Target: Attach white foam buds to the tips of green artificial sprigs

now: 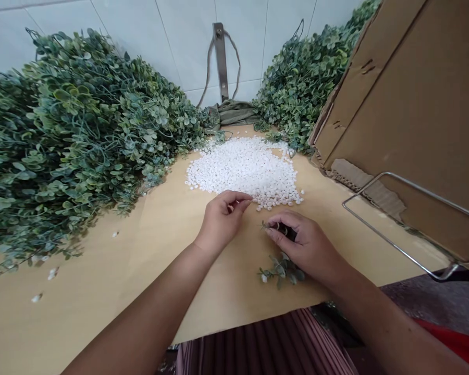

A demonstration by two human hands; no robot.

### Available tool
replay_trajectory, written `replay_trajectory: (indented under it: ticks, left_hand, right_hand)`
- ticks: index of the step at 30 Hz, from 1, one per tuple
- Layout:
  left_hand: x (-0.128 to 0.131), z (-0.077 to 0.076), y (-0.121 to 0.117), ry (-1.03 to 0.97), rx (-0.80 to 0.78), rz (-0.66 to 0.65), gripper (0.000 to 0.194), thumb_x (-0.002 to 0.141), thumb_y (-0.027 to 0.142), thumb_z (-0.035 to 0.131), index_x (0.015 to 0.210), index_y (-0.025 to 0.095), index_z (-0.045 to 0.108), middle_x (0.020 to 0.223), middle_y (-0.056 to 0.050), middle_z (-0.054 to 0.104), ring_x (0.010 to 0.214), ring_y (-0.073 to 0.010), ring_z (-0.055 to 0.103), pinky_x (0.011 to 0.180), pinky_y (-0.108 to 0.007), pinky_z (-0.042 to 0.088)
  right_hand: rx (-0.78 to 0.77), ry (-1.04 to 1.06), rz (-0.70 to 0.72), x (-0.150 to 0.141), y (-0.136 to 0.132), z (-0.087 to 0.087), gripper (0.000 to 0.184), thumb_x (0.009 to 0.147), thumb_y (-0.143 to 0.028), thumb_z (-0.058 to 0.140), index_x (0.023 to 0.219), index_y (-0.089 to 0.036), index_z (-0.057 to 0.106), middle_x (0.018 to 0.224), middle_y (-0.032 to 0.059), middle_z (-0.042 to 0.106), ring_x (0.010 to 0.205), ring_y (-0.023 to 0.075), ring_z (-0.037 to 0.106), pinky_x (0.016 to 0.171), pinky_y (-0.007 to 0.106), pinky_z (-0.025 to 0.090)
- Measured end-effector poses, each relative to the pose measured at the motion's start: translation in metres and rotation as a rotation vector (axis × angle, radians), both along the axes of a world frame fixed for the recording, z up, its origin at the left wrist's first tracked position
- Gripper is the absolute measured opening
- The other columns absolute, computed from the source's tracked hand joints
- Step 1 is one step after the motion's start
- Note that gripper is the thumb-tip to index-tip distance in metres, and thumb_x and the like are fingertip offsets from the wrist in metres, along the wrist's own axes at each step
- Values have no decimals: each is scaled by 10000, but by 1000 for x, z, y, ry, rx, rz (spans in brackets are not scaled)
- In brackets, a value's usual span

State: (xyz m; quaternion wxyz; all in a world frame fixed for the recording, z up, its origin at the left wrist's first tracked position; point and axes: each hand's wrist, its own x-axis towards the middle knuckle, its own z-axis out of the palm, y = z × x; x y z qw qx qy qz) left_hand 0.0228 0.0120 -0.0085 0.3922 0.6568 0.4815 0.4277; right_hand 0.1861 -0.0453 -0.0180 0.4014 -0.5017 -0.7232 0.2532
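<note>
Green sprig [263, 225] pinched in right hand [303, 239]; left hand [223, 216] pinched, contents unclear, near edge of white pile [246, 166].

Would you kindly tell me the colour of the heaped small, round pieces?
The heaped small, round pieces are white, seen best in the head view.

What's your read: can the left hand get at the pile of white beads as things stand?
Likely yes. The left hand is right at the near edge of the pile of white beads, with nothing visible between; the right hand sits off to the side.
</note>
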Motion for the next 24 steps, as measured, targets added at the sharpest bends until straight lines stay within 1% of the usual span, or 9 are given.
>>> replay_trajectory:
  ticks: [2,4,6,8,10,13,17,20,24]
  left_hand:
    - [3,4,-6,-211,-224,-20,115,697,228,635,776,155,676,710,-20,652,595,-100,525,569,-230,418]
    - [5,7,-11,-372,-387,-67,164,654,254,680,784,154,683,710,-18,666,567,-85,528,537,-210,407]
    - [7,9,-15,-471,-503,-123,205,619,253,715,802,163,697,728,-20,681,574,-77,543,538,-199,409]
    - [7,9,-18,-511,-582,-172,222,605,243,732,816,177,712,725,-16,687,586,-73,552,554,-196,417]
    - [8,9,-19,-506,-606,-195,209,600,240,739,801,184,721,697,-10,682,583,-72,548,555,-197,420]
    - [9,8,-20,-481,-591,-208,182,590,244,748,758,180,719,686,-7,673,588,-80,553,541,-200,420]
    - [10,8,-19,-525,-599,-222,171,589,234,757,742,179,705,693,7,669,611,-77,582,545,-186,422]
    - [10,8,-20,-547,-613,-243,169,592,232,760,738,172,697,660,14,666,604,-76,600,547,-178,428]
    - [13,7,-21,-519,-607,-229,181,578,240,766,723,164,689,632,5,672,602,-100,625,534,-192,439]
  right_hand:
    - [-20,41,-15,1,-1,1,60,808,-183,523,798,-193,581,753,22,605,713,161,567,647,270,450]
    - [-39,73,-17,1,-2,4,75,822,-210,515,784,-193,578,707,9,583,664,147,553,609,255,441]
    - [-43,100,-12,0,-3,7,97,829,-214,504,764,-190,573,670,-2,556,629,136,537,586,244,430]
    - [-32,127,-12,-2,-3,10,105,826,-202,498,750,-189,568,652,-8,546,614,131,530,578,240,425]
    - [-18,151,-16,-3,-4,12,104,818,-191,501,739,-191,568,641,-10,550,604,130,527,572,241,422]
    - [-7,183,-30,-3,-4,13,105,806,-181,513,718,-189,569,631,-12,552,592,126,517,563,240,419]
    - [-6,235,-80,-4,-4,13,113,791,-170,526,681,-184,546,626,-16,540,581,116,507,540,229,411]
    - [1,259,-111,-4,-5,12,105,784,-166,526,682,-183,543,633,-13,538,587,115,505,544,229,414]
    - [4,255,-149,-5,-5,11,106,782,-171,517,678,-187,534,644,-5,526,599,120,495,539,232,411]
